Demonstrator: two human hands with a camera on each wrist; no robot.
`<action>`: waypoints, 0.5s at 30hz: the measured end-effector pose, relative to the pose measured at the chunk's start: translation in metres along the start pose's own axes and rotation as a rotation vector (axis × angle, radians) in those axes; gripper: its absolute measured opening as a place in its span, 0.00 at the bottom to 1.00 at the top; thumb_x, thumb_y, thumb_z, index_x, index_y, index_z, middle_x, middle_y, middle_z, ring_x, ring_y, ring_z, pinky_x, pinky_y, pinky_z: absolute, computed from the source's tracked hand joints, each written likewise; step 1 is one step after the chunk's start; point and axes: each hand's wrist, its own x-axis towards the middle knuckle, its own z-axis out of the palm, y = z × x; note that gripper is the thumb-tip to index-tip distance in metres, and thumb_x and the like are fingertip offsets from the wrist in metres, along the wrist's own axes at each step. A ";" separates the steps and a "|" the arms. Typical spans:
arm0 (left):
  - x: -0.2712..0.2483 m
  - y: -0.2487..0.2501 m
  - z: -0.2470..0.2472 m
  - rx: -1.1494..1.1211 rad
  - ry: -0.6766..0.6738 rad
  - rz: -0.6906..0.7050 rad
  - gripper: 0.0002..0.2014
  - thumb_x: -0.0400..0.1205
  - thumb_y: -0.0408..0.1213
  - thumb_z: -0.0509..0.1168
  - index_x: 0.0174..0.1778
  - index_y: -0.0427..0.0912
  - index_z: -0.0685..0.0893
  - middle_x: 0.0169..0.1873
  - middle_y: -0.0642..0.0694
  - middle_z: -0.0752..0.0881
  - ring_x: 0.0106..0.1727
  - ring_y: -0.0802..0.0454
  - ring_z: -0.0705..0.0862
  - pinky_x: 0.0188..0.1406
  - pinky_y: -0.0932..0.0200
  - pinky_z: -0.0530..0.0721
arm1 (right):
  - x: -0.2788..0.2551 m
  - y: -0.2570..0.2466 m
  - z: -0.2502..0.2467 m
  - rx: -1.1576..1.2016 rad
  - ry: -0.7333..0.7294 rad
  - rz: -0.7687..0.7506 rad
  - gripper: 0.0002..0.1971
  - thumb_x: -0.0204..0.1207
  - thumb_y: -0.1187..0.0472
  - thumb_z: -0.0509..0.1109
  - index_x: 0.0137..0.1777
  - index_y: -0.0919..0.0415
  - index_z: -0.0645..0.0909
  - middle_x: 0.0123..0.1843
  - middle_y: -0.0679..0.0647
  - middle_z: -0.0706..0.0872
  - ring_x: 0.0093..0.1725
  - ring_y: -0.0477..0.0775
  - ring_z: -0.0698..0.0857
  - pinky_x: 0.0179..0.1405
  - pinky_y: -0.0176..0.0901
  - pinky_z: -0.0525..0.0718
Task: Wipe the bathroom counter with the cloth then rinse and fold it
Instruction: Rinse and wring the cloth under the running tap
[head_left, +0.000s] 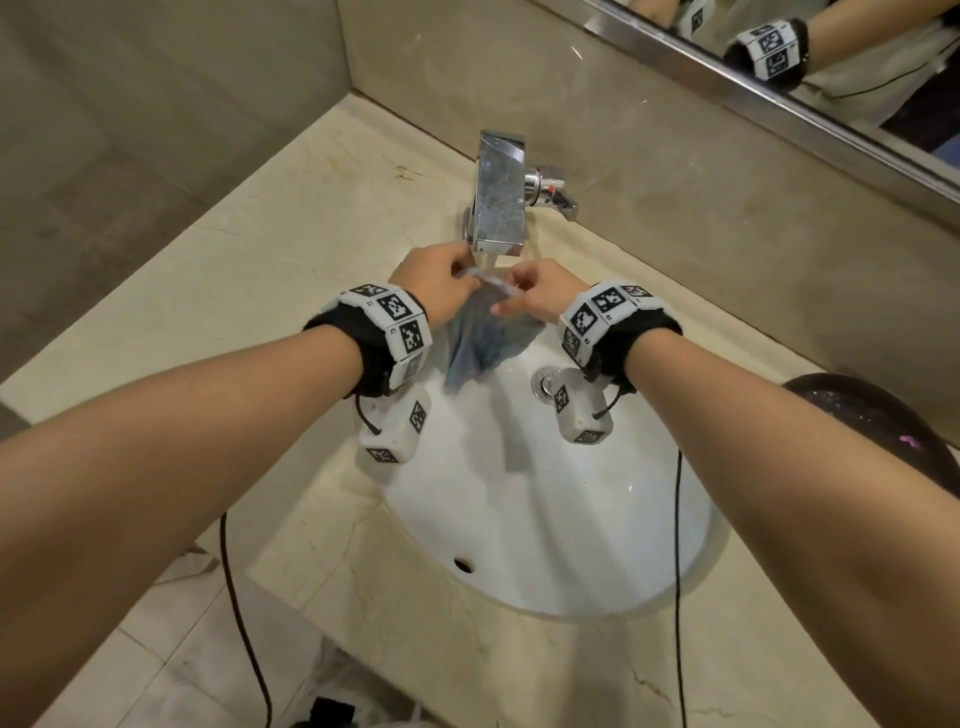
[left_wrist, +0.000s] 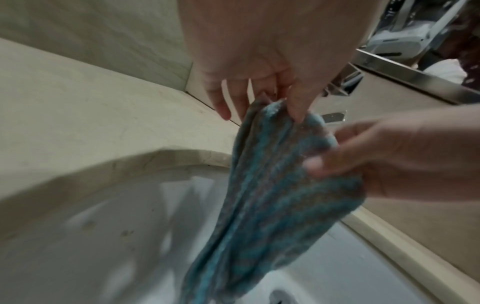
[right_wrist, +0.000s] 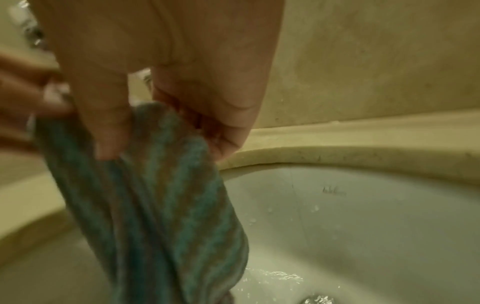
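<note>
Setting: a bathroom seen from above, a person's two bare forearms reaching forward over a white oval sink (head_left: 545, 519) set into a beige marble table (head_left: 218, 291).
Cloth: a blue-and-grey striped cloth (head_left: 485, 338) hangs bunched over the back part of the sink, directly below the spout; its top edge is held up between the two hands and its lower end droops toward the basin.
Left hand: the left hand (head_left: 434, 283) pinches the cloth's top edge on the left side; in the left wrist view its fingers (left_wrist: 296, 107) curl down onto the fabric.
Right hand: the right hand (head_left: 545, 296) grasps the same top edge on the right side, just beside the left hand; in the right wrist view its fingers (right_wrist: 109, 123) are clenched round a gathered fold of the cloth (right_wrist: 155, 195).
Faucet: a square chrome faucet (head_left: 498, 197) stands at the back edge of the table, its lever sticking out to the right; a stream of water falls from its spout onto the cloth between the hands.
Water: wet ripples show low in the basin in the right wrist view.
Drain: a chrome drain (head_left: 545, 382) sits in the basin, partly hidden behind the right wrist.
Wrists: each wrist wears a black band with black-and-white patterned markers and a small white camera block with a black cable.
Mirror: a metal-framed mirror (head_left: 779, 67) fills the far right corner above the table, reflecting a banded wrist.
</note>
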 end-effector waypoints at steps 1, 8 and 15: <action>0.001 0.002 -0.001 -0.025 0.010 0.011 0.09 0.80 0.36 0.62 0.53 0.39 0.83 0.52 0.38 0.86 0.50 0.42 0.82 0.49 0.57 0.77 | 0.000 0.001 0.001 -0.151 -0.031 0.011 0.02 0.74 0.62 0.72 0.43 0.58 0.81 0.37 0.51 0.79 0.37 0.52 0.78 0.36 0.38 0.73; -0.001 -0.007 -0.002 -0.105 -0.003 -0.042 0.05 0.81 0.36 0.62 0.47 0.41 0.81 0.43 0.42 0.82 0.46 0.46 0.78 0.47 0.58 0.75 | -0.003 0.009 0.003 -0.123 0.062 0.082 0.14 0.78 0.59 0.66 0.60 0.62 0.83 0.49 0.58 0.86 0.45 0.54 0.81 0.41 0.38 0.76; -0.006 -0.024 0.001 0.075 -0.225 -0.096 0.18 0.77 0.42 0.69 0.60 0.42 0.77 0.46 0.44 0.81 0.45 0.47 0.79 0.41 0.58 0.76 | -0.002 -0.008 0.001 0.176 0.080 -0.011 0.04 0.77 0.65 0.66 0.41 0.60 0.81 0.31 0.50 0.82 0.35 0.50 0.83 0.43 0.36 0.84</action>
